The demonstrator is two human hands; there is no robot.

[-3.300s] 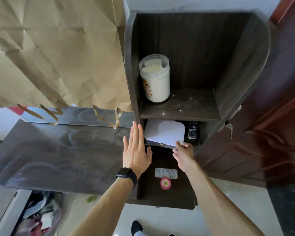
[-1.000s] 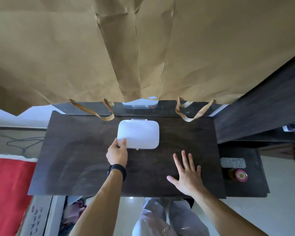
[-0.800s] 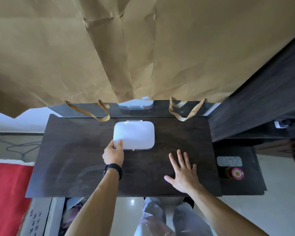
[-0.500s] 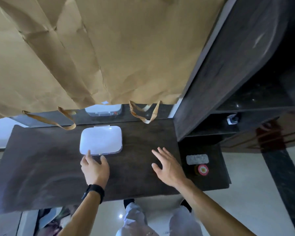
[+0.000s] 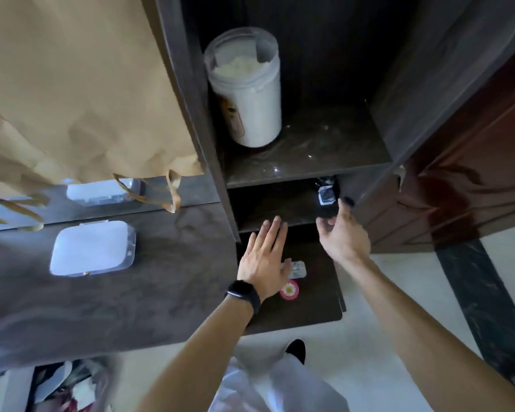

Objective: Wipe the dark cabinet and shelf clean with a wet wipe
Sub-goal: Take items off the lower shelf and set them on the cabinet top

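Cabinet (image 5: 324, 69) stands open at 12 to 1 o'clock of the view, its dark shelf (image 5: 309, 150) dusted with pale streaks and specks; no wet wipe is in either hand, and the white case (image 5: 92, 248), which may hold the wipes, lies shut on the desk (image 5: 131, 307) at 9 o'clock, well apart from both hands. Left hand (image 5: 265, 260) is flat, fingers spread and empty, hovering over the low ledge (image 5: 318, 304) at the cabinet's foot, just above a blister pack (image 5: 298, 269) and a red-rimmed tin (image 5: 289, 289). Right hand (image 5: 344, 233) reaches toward a small dark gadget (image 5: 326, 197) in the lower compartment at 1 o'clock; fingers are curled and partly parted, and whether they touch it cannot be told. Risks, as judged: the gadget sits near the compartment's front edge, so a loose pinch could drop it to the floor. The jar (image 5: 246, 84) stands on the shelf's left side, lid state unclear; wiping around it rather than lifting it out could tip it or leave its footprint dirty. The left palm could sweep the pack or tin off the ledge. A paper bag (image 5: 72, 84) hangs close at 10 o'clock and may snag an arm. Wiping has not yet begun.
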